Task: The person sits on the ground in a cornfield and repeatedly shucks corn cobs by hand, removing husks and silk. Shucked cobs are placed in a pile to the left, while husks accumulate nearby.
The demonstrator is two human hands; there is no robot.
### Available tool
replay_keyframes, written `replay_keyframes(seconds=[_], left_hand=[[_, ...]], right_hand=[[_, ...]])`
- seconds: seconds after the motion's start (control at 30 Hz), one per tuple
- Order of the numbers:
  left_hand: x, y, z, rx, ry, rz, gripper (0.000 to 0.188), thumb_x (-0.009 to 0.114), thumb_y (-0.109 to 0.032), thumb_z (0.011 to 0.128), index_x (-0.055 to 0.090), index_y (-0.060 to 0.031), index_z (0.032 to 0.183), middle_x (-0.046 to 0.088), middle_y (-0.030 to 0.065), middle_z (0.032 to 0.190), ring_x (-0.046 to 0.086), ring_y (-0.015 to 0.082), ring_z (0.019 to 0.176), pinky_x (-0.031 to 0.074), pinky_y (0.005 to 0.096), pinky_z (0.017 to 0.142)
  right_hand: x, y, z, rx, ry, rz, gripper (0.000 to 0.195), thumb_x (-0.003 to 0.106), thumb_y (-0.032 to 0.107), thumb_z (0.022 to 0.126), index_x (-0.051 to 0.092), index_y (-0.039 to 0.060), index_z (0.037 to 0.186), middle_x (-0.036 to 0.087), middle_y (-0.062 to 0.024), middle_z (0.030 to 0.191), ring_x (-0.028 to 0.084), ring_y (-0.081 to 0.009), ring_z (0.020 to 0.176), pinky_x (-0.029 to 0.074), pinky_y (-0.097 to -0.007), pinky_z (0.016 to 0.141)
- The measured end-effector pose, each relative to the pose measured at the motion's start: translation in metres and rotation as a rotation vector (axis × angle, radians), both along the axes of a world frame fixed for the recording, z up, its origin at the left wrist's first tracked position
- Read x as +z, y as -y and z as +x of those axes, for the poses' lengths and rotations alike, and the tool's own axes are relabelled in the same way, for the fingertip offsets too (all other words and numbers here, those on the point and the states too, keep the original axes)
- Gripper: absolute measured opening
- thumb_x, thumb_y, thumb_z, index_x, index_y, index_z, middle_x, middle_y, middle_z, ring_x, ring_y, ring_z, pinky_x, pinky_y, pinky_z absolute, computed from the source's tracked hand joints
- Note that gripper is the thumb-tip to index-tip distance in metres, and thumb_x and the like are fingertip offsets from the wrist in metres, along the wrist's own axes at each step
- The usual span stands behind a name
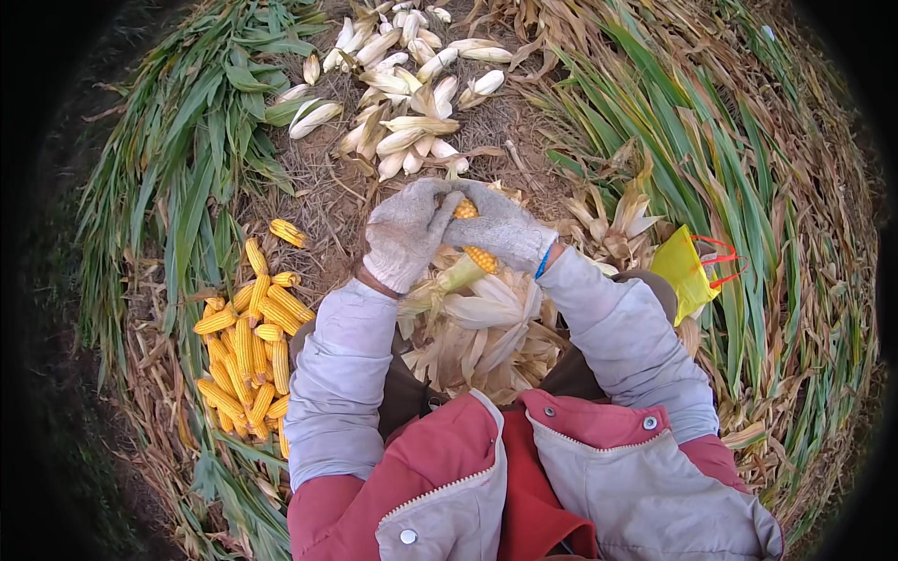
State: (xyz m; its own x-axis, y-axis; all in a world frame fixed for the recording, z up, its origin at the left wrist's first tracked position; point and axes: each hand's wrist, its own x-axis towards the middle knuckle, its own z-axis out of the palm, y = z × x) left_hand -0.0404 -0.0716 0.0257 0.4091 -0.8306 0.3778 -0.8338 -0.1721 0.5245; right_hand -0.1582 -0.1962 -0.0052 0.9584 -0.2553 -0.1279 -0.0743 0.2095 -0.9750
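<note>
Both of my hands wear dirty pale knit gloves and meet around one yellow corn ear in front of my body. My right hand wraps the ear, whose kernels show above and below the fingers. On the ear's upper part, my left hand presses close with its fingers bent; the fingertips are partly hidden. Pale husk hangs below the ear, above a heap of dry husks between my legs.
Husked yellow ears lie piled at my left, with a single ear above them. Several ears in pale husks lie on the soil ahead. Green cornstalks flank the left, more stalks the right. A yellow bag with red handles sits at right.
</note>
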Motion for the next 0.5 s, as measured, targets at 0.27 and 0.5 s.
replay_keyframes(seconds=[0.27,0.5], left_hand=[[-0.008,0.0,0.015,0.191,-0.787,-0.15,0.019,0.069,-0.022,0.097,0.066,-0.0052,0.104,0.062,-0.0019,0.088,0.055,0.0072,0.072,0.047,0.0234,0.065],[0.004,-0.005,0.01,0.054,-1.192,-0.213,0.015,0.064,-0.021,0.1,0.062,-0.0079,0.108,0.056,-0.004,0.079,0.048,0.0032,0.062,0.037,0.0191,0.05]], right_hand=[[0.017,0.003,-0.005,-0.057,0.066,0.287,0.087,0.077,0.009,0.081,0.031,-0.007,0.153,0.044,-0.0175,0.15,0.045,-0.0248,0.138,0.039,-0.0337,0.114],[-0.003,0.017,0.001,-0.145,0.062,0.29,0.088,0.075,0.005,0.082,0.027,-0.0054,0.155,0.036,-0.0201,0.156,0.042,-0.0257,0.141,0.037,-0.0334,0.115]])
